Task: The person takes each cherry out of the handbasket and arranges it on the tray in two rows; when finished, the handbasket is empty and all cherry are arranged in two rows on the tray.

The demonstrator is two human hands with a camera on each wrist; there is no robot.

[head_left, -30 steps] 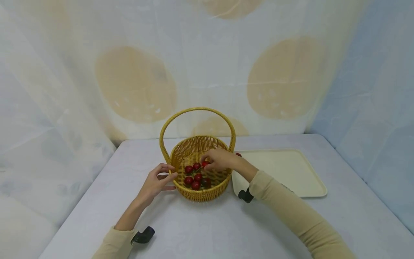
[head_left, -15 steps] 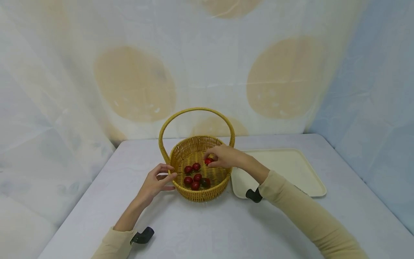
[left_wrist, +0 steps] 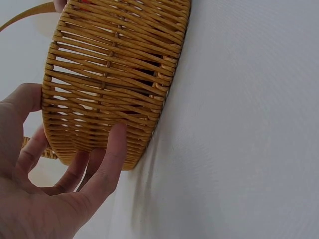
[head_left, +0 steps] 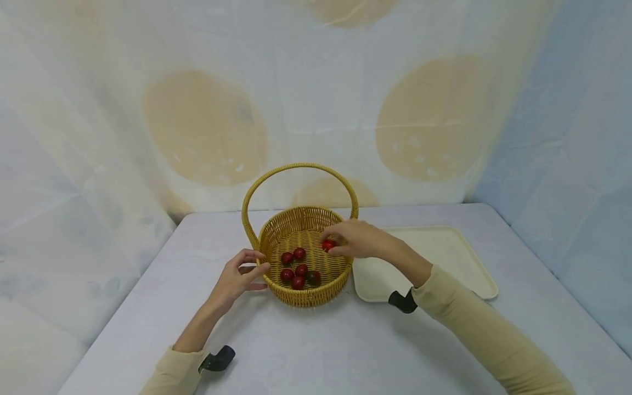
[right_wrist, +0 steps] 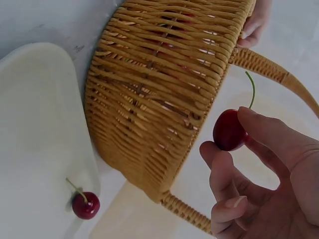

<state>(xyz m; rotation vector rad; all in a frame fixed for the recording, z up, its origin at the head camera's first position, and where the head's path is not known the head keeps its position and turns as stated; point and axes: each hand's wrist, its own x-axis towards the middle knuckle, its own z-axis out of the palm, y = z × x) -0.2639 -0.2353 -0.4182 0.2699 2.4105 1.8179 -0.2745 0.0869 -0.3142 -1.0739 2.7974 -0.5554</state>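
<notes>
Pale table (head_left: 296, 351): right hand (head_left: 362, 240) pinches 1 cherry (right_wrist: 229, 130); left hand (head_left: 236, 280) touches basket (head_left: 303, 299).

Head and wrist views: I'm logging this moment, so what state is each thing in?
Basket: upright on the table, handle raised
Cherries in the basket: six visible, lying in the bottom
Held cherry: pinched, stem attached, apart from the others
Tray: flat on the table
Tray cherry: lying at the tray's edge, stem attached
Left hand: touching the basket's side
Right hand: pinching the held cherry
</notes>
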